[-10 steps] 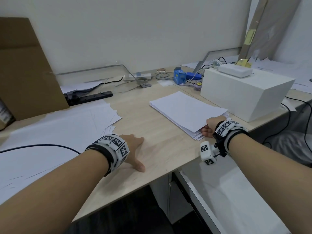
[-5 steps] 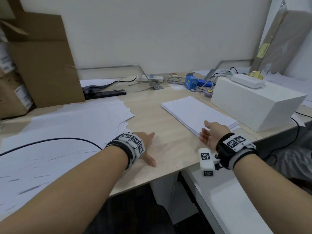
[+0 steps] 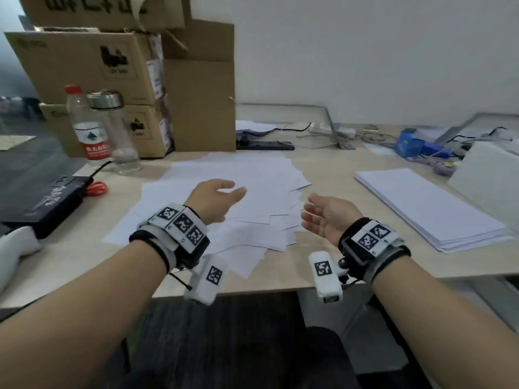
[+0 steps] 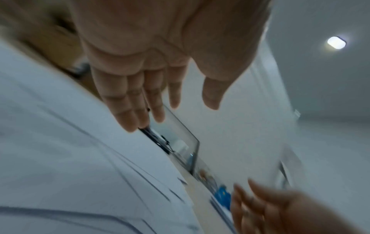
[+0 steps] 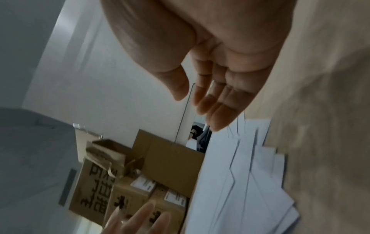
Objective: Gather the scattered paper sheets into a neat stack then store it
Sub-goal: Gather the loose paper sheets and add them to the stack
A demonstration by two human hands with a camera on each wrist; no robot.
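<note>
Your left hand [image 3: 216, 199] and right hand [image 3: 327, 217] hover above the scattered paper sheets [image 3: 238, 197], palms turned toward each other, fingers loosely spread and holding nothing. The loose sheets lie fanned and overlapping on the table [image 3: 331, 175] directly in front of the stacked cardboard boxes [image 3: 112, 80]; a neat stack of paper [image 3: 429, 209] already sits well to the right of that pile, touching or just beside a white box [image 3: 488, 178] at the frame edge. The step in hand looks like the first gathering sweep, so bring both hands down on the outer edges of the pile and draw them inward, letting the sheets slide over one another rather than lifting single corners; thin paper will likely buckle if you push from one side only. Once bunched, stand the bundle on edge and tap it square before moving it. Watch what borders the pile: a clear bottle with a red cap [image 3: 87, 127] and a glass bottle with a metal lid [image 3: 115, 133] stand just left of the far sheets, a black box [image 3: 42, 203] and a red object [image 3: 95, 188] lie beside them, and a black stapler-like item [image 3: 264, 144] sits behind the sheets near the boxes. Some near sheets reach close to the table's front edge, so pull those back first.
</note>
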